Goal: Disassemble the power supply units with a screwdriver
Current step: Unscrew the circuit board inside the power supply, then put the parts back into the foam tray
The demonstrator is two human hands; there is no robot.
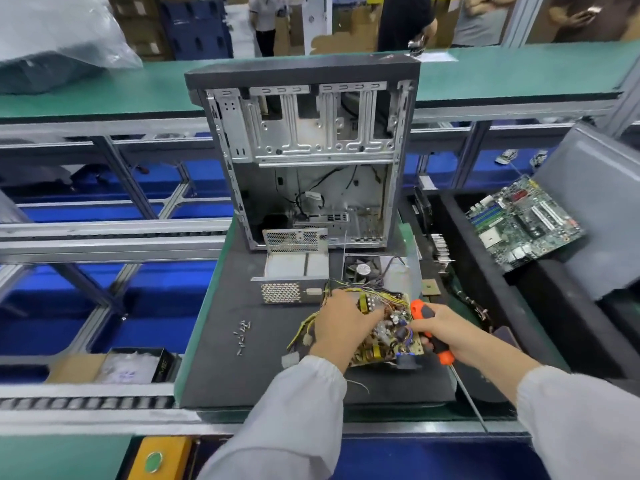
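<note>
- Left hand [341, 322] is clamped down over the top of the circuit board [384, 336], fingers curled in among the yellow wires [304, 327] and parts, so it's pinning and gripping the board on the dark mat [221, 358].
- Right hand [441, 327] sits just right of the board, wrapped round the orange-and-black screwdriver [433, 336]; the shaft points back toward the person, away from the board, so it's not driving anything right now.
- Behind the board: the empty metal housing [294, 268] of the power supply and its fan [362, 270], both already off. Further back stands the open computer case [311, 150].
- Left of the board, a little pile of loose screws [242, 336].
- Well off to the right of the board, a green motherboard [523, 223] lies in a bin.
- My take: looks like the board's being freed or sorted. I'd keep that left grip on the edges rather than the tall parts, and flip the driver tip-forward before going for any screw. Can't tell if any screws are left in it.
</note>
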